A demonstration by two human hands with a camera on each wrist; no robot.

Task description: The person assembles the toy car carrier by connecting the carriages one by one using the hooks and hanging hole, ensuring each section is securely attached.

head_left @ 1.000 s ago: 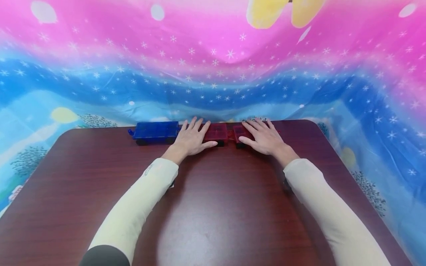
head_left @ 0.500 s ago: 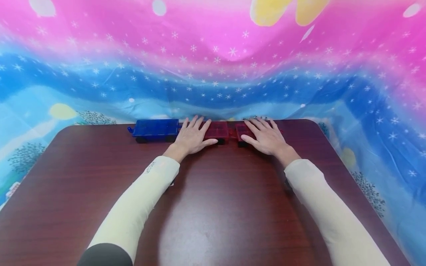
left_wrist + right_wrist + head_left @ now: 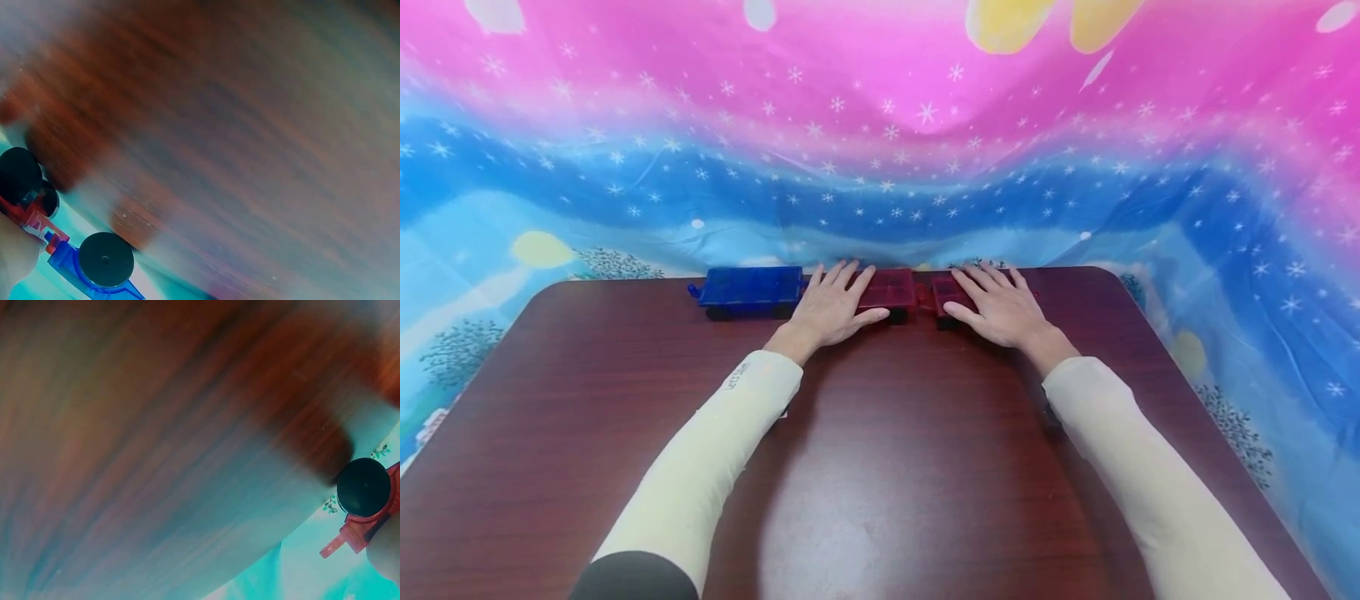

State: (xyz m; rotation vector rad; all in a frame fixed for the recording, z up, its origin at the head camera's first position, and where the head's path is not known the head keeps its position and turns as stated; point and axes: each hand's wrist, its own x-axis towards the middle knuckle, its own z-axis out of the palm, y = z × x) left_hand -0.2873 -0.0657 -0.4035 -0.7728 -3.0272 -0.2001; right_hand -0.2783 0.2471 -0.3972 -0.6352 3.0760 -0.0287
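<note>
A row of translucent toy train cars stands along the table's far edge. At its left end is a blue car (image 3: pixel 752 290) with black wheels and a hook on its left side. My left hand (image 3: pixel 827 310) lies with spread fingers on the middle red car (image 3: pixel 891 292), covering its left part. On the right red car (image 3: pixel 947 296) my right hand (image 3: pixel 1000 308) rests, fingers straight and spread, hiding much of it. In the left wrist view the blue car (image 3: pixel 87 281) meets a red coupling (image 3: pixel 47 231). The right wrist view shows a red hook (image 3: pixel 334 545) beside a black wheel.
The dark wood-grain table (image 3: pixel 880 467) has rounded far corners. Right behind its far edge hangs a pink and blue snowflake-patterned cloth (image 3: pixel 880 167), which also runs down both sides.
Both hands stay on the red cars with hardly any movement. The view shifts slightly as the head camera moves.
</note>
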